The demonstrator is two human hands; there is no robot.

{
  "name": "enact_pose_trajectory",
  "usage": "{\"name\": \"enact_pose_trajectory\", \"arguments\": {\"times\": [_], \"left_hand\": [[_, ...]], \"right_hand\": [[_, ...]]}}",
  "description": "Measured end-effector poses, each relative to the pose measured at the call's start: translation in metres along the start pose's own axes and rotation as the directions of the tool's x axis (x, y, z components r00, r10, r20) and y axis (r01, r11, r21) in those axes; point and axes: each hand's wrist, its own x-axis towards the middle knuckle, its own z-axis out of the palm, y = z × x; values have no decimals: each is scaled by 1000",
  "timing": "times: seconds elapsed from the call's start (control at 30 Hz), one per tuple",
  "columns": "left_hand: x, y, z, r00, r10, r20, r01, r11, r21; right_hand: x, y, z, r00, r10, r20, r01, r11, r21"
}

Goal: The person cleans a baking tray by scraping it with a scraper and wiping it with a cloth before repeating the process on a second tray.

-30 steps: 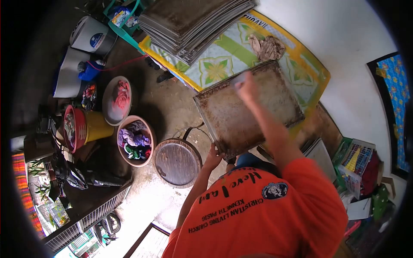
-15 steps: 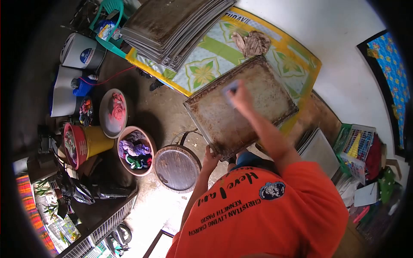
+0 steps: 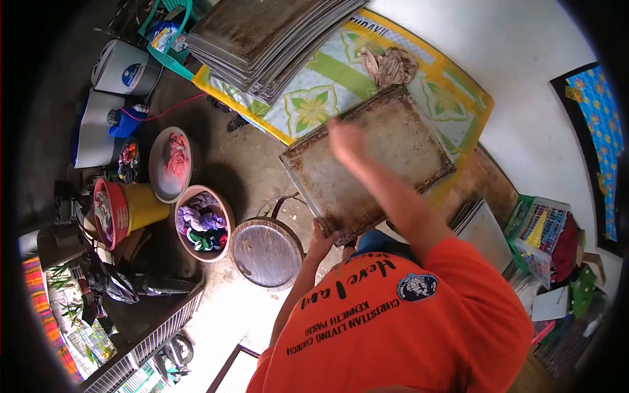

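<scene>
A rusty, browned metal baking tray [image 3: 400, 154] lies tilted, its far part on the covered table [image 3: 327, 75] and its near corner towards my body. My left hand [image 3: 321, 241] grips that near corner at the rim. Over the tray's far-left side, close to the rim, is my right hand [image 3: 346, 141], closed and blurred by motion. What it holds is mostly hidden now; a moment ago a small flat grey-blue piece showed in it. A crumpled brown cloth [image 3: 391, 67] rests on the table just beyond the tray.
A tall stack of similar trays [image 3: 262, 46] stands at the table's left. Left of me are a round wooden stool [image 3: 267, 254], a basin of clothes [image 3: 226, 209] and a yellow bucket [image 3: 147, 206]. More trays [image 3: 485, 232] and a crate [image 3: 544, 226] stand at the right.
My right hand has moved left across the tray towards its far-left rim. The left hand keeps its hold on the corner. The view has shifted slightly.
</scene>
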Motion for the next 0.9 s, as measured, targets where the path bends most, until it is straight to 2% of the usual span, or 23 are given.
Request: {"name": "enact_pose_trajectory", "arguments": {"times": [0.03, 0.07, 0.13, 0.2, 0.23, 0.27, 0.3, 0.37, 0.47, 0.5, 0.57, 0.6, 0.67, 0.77, 0.8, 0.83, 0.87, 0.9], "left_hand": [[0, 0, 3, 1000, 0, -2, 0, 1000, 2], [1, -3, 3, 1000, -7, -14, 7, 1000, 30], [4, -10, 3, 999, 45, -26, -44, 999, 22], [9, -24, 2, 991, 127, -30, -127, 992, 8], [12, -31, 1, 987, 157, -35, -156, 987, 31], [15, -39, 0, 986, 162, -42, -157, 981, 113], [16, -40, -1, 986, 163, -40, -155, 975, 158], [16, -38, -3, 987, 157, -28, -147, 966, 211], [11, -24, -4, 995, 97, -12, -95, 988, 120], [11, -20, -3, 998, 67, -9, -66, 996, 67], [12, -22, -5, 999, 45, 15, -46, 996, 82], [12, -22, -6, 999, 35, 28, -38, 995, 95], [12, -23, -5, 999, 40, 4, -40, 981, 189], [7, -5, -9, 999, 40, 3, -40, 967, 251], [3, -1, -10, 999, 34, 6, -34, 967, 254], [6, -11, -8, 998, 64, -7, -60, 953, 296], [14, -28, -6, 995, 95, -18, -84, 938, 337], [18, -38, -6, 991, 129, -28, -109, 919, 379]], "right_hand": [[-32, -42, 50, 958, -269, 98, 271, 963, -4], [-51, -56, 33, 934, -351, 72, 346, 936, 69], [-30, -40, 29, 972, -151, 180, 116, 975, 190], [10, 19, 7, 981, 31, 190, -51, 994, 102], [18, 43, -27, 992, 119, -38, -114, 987, 116], [35, 87, -44, 990, 129, -58, -125, 990, 65], [40, 105, -80, 953, 258, -160, -259, 966, 17], [62, 166, -92, 918, 310, -249, -327, 945, -30], [64, 144, -58, 961, 229, -159, -246, 964, -98], [45, 94, -61, 985, 171, -15, -171, 972, -163], [18, 32, 5, 1000, 24, -13, -25, 998, -61], [0, -3, 10, 989, -69, 133, 78, 995, -63], [-34, -38, -7, 942, -257, 215, 239, 965, 105], [-6, 14, 8, 992, -3, 128, -10, 995, 97], [11, 44, -14, 984, 69, 163, -75, 997, 32], [22, 85, -22, 997, 74, -6, -72, 990, 124], [36, 111, -52, 987, 152, -54, -151, 988, 20], [51, 146, -61, 963, 198, -181, -198, 980, 19]]}}
